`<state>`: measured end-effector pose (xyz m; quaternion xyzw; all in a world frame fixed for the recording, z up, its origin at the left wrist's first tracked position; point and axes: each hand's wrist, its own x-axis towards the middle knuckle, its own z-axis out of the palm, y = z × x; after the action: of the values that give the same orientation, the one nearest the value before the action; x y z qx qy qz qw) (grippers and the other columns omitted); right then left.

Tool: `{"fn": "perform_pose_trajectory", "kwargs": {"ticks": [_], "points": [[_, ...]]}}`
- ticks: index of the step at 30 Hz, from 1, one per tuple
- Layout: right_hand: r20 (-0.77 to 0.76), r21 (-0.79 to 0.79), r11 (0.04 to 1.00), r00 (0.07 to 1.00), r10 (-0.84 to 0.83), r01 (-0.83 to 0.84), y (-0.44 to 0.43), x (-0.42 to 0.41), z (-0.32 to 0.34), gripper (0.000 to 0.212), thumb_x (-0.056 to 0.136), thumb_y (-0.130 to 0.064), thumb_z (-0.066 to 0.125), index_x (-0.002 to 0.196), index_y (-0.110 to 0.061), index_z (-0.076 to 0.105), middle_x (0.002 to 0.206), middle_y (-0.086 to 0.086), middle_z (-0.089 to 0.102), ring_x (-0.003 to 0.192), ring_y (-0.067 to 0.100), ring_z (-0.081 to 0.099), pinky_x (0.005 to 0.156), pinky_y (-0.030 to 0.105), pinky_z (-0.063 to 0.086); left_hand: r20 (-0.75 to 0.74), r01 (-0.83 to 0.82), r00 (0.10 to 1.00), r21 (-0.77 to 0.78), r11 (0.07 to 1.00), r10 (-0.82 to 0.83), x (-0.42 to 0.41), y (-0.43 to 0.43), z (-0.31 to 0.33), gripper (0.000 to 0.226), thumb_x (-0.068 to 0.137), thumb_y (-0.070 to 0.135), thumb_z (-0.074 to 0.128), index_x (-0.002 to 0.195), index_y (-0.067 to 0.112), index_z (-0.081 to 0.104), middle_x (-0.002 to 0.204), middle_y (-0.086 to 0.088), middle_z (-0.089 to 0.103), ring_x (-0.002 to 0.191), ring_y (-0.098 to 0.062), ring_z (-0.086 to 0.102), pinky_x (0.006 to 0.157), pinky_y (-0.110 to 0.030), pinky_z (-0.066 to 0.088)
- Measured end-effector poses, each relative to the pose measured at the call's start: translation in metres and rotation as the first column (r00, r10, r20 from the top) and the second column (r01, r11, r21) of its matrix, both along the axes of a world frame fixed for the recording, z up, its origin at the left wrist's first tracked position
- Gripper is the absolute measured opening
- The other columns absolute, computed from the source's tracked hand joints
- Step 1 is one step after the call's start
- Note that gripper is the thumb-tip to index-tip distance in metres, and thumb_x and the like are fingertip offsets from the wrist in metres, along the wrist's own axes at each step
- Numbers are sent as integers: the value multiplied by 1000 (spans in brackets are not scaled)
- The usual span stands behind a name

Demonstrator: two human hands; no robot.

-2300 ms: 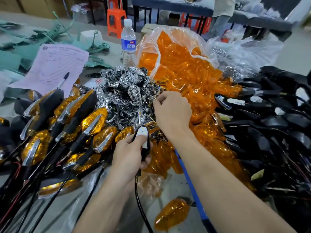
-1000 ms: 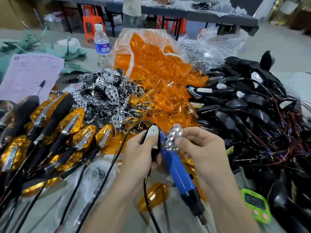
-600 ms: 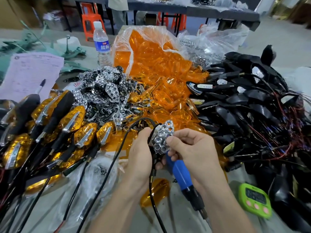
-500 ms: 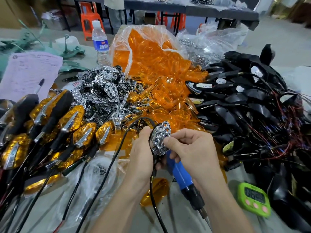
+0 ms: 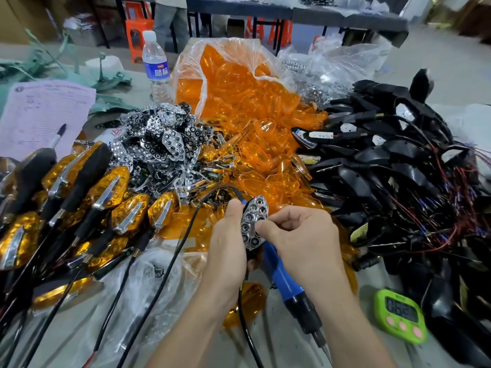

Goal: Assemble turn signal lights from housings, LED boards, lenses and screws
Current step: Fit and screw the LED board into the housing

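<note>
Reflector (image 5: 253, 224) stands near upright between the hands, its chrome face towards the right hand (image 5: 297, 235) pinching its edge, the left hand (image 5: 225, 248) gripping the housing hidden behind it.

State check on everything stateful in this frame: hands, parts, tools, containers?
Left hand: grips housing, mostly hidden.
Right hand: pinches chrome reflector.
Chrome reflector: held against the housing, seating unclear.
Blue screwdriver: lying flat, unheld.
Water bottle: upright, capped.
Lens bag: open, orange lenses spilling out.
Green timer: display on.
</note>
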<state>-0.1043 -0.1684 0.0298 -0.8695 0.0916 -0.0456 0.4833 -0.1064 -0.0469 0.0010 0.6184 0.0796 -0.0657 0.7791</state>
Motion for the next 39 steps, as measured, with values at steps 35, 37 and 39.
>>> {"fn": "perform_pose_trajectory", "kwargs": {"ticks": [35, 37, 39], "points": [[-216, 355, 902, 918, 334, -244, 26, -35, -10, 18, 96, -11, 67, 80, -11, 74, 72, 11, 75, 53, 19, 67, 53, 28, 53, 24, -296, 942, -410, 863, 334, 25, 23, 14, 21, 110, 8, 46, 107, 0, 65, 87, -12, 72, 82, -25, 74, 76, -36, 63], [-206, 311, 920, 928, 311, -239, 26, -36, -11, 20, 97, -12, 67, 78, -15, 74, 71, 7, 75, 52, 16, 66, 52, 27, 52, 23, -294, 943, -416, 861, 333, 24, 24, 15, 20, 110, 9, 46, 112, 1, 65, 89, -12, 72, 84, -25, 74, 76, -37, 64], [-204, 269, 937, 938, 280, -221, 26, -36, -11, 22, 97, -12, 67, 77, -17, 73, 68, 5, 73, 49, 13, 63, 50, 24, 50, 26, -269, 952, -413, 870, 306, 23, 26, 16, 19, 107, 7, 49, 117, 2, 64, 91, -12, 72, 85, -24, 74, 74, -36, 63]]}}
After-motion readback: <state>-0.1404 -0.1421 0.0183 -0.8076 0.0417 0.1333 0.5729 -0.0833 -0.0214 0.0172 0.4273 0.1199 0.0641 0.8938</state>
